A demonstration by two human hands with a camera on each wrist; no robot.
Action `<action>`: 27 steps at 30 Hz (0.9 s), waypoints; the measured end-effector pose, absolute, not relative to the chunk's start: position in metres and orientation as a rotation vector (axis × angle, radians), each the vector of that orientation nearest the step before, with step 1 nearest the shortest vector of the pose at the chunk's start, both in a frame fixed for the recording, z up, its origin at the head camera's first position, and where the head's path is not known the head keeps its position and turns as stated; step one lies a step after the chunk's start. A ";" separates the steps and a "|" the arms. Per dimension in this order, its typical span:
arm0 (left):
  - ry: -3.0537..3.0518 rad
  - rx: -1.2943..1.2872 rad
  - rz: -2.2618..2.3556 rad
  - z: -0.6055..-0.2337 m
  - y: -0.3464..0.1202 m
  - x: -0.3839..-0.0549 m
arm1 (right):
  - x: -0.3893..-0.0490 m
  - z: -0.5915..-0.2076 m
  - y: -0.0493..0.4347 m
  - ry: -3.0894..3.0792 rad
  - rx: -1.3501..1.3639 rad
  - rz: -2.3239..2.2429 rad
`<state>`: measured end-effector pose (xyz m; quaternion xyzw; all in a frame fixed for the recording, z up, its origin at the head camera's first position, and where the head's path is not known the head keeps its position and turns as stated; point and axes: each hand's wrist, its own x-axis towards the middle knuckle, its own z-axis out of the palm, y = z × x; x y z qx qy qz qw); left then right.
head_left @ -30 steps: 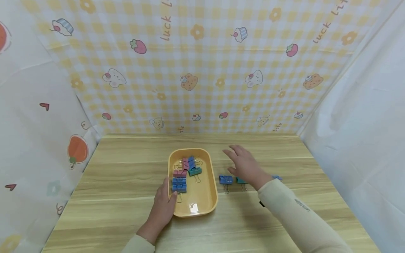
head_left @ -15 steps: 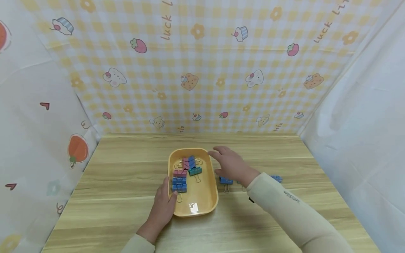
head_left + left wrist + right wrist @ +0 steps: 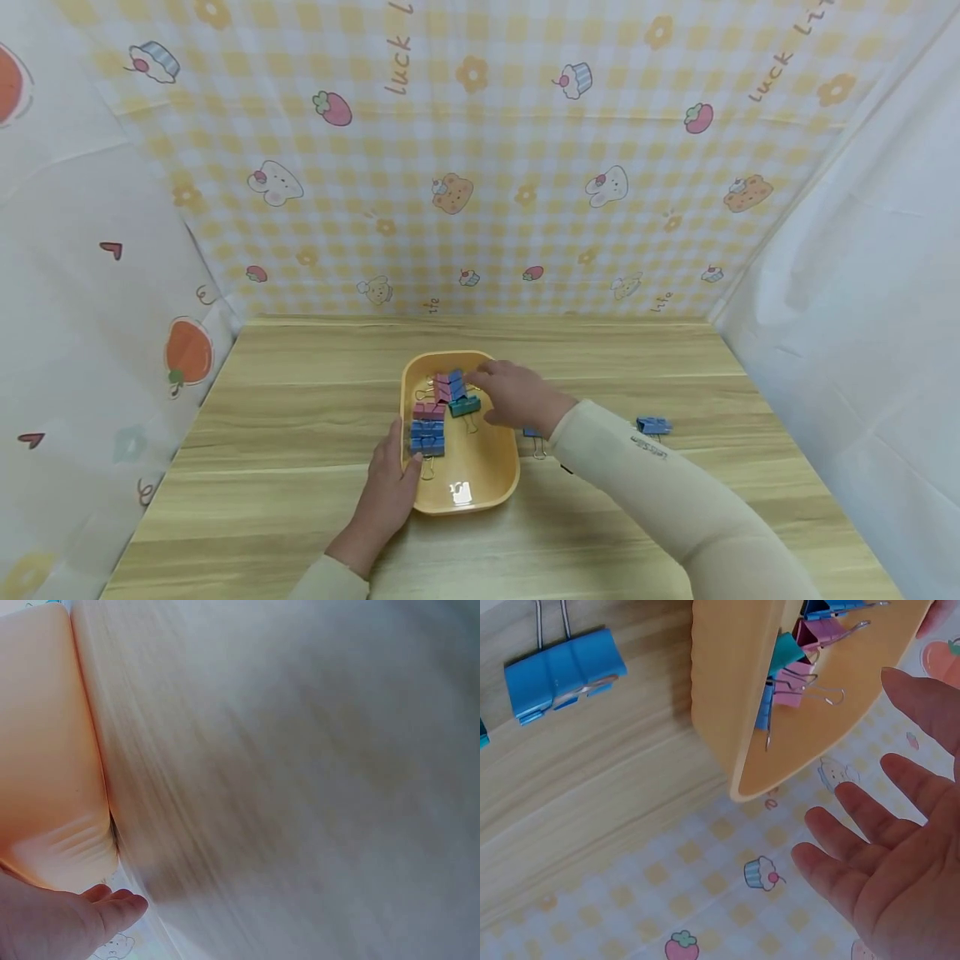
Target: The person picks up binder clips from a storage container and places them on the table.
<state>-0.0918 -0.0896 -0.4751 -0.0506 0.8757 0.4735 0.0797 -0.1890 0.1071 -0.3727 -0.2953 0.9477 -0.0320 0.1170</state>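
A yellow tray (image 3: 487, 496) holds several binder clips: pink (image 3: 429, 411), blue (image 3: 427, 446) and a teal one (image 3: 465, 406). At its left side my left hand (image 3: 384, 483) holds the rim, thumb over the edge and fingers along the outer wall. In the left wrist view those fingertips (image 3: 135, 901) extend beside the wall. My right hand (image 3: 517, 396) hovers over the tray's right rim, close to the clips. The right wrist view shows its fingers spread, with nothing held.
Right of the tray on the wooden table (image 3: 300, 400) lie a blue binder clip (image 3: 566, 675), partly covered by my right hand in the head view, and another blue clip (image 3: 654, 426). A teal edge shows beside the nearer clip. A checked cloth (image 3: 480, 233) stands behind.
My right hand has moved left from above the loose clips to over the tray, uncovering the far right blue clip. The left hand and the clips in the tray stay put.
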 end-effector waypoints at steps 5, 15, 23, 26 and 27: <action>2.629 -0.138 1.419 -0.475 -0.090 -0.092 | -0.191 -0.381 0.099 2.746 -0.888 -0.060; 2.659 -0.124 1.399 -0.475 -0.090 -0.091 | -0.198 -0.392 0.084 2.695 -0.838 0.016; 2.651 -0.137 1.404 -0.476 -0.090 -0.091 | -0.206 -0.401 0.075 2.679 -0.744 -0.016; 2.650 -0.136 1.401 -0.476 -0.090 -0.091 | -0.209 -0.405 0.071 2.664 -0.687 -0.049; 2.652 -0.134 1.399 -0.477 -0.090 -0.091 | -0.210 -0.407 0.069 2.660 -0.671 -0.051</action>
